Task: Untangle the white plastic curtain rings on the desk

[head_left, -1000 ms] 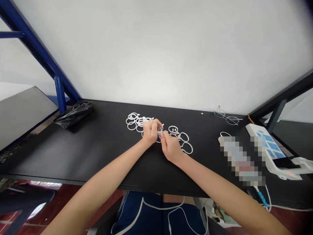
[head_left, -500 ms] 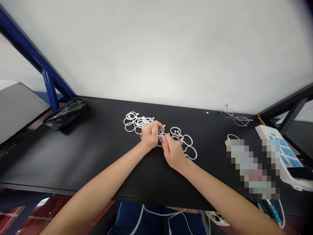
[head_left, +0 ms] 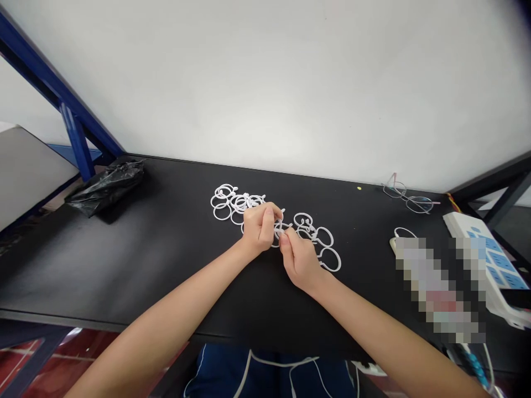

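My left hand (head_left: 261, 225) and my right hand (head_left: 299, 253) are closed and almost touching over the middle of the black table (head_left: 166, 237). Between them they pinch a white shower curtain ring (head_left: 279, 231), mostly covered by the fingers. Left of my left hand lies a heap of similar white rings (head_left: 223, 211), several overlapping, some with small knobbed ends. More white rings (head_left: 331, 258) lie beside and behind my right hand; part of them is hidden by it.
A crumpled black plastic bag (head_left: 108, 185) lies at the left. Eyeglasses (head_left: 418, 204) rest near the wall at the right. Further right are a white power strip (head_left: 473, 226) and a pixelated device (head_left: 435, 293) with cables. A blue metal frame (head_left: 77, 138) rises at the left.
The view has shifted slightly, so the tabletop items sit a little differently in it. Both hands keep nearly the same closed grip on the ring.
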Demonstrator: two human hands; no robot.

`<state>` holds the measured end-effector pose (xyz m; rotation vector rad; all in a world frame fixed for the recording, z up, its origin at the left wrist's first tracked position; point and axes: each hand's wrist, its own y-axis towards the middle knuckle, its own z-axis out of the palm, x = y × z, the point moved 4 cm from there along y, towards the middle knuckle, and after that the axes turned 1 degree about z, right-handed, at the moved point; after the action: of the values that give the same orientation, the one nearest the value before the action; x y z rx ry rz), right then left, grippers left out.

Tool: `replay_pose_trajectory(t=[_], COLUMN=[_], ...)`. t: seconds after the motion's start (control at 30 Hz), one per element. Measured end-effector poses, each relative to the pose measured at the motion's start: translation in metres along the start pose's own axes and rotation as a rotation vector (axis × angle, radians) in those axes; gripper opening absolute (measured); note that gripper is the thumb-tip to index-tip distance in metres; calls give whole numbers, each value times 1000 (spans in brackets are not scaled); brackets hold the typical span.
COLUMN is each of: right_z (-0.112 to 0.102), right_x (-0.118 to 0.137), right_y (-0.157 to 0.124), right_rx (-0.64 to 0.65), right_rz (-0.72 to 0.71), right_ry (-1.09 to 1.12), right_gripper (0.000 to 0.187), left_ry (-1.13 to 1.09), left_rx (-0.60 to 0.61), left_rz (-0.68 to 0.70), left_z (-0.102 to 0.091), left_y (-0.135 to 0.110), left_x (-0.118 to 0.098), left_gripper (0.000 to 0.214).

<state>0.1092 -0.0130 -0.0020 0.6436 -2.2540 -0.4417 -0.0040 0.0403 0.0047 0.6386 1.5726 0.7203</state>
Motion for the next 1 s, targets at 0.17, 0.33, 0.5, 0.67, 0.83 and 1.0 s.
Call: replay_pose_trajectory(t=[0.17, 0.33, 0.5, 0.67, 0.83, 1.0], right_z=[-1, -1, -1, 0, 0, 0], right_x=[1, 2, 4, 3, 1, 0], right_y=[1, 2, 0, -2, 0, 3], right_rx=[0, -20, -32, -34, -31, -3], right_rz=[-22, -34, -83, -120, -77, -2], right_ry=[-20, -42, -39, -45, -19, 58], right_gripper=[24, 24, 25, 25, 25, 24], left_ry=[-26, -27, -21, -20, 5, 48], left_rx=[-12, -19, -18, -20, -14, 5], left_rz=[-27, -40, -32, -32, 24, 117], left_z=[1, 1, 1, 2, 1, -3], left_y=[-1, -1, -1, -2, 0, 4], left_x=[1, 0, -4, -5, -4, -4], left_gripper=[43, 43, 44, 43, 42, 40])
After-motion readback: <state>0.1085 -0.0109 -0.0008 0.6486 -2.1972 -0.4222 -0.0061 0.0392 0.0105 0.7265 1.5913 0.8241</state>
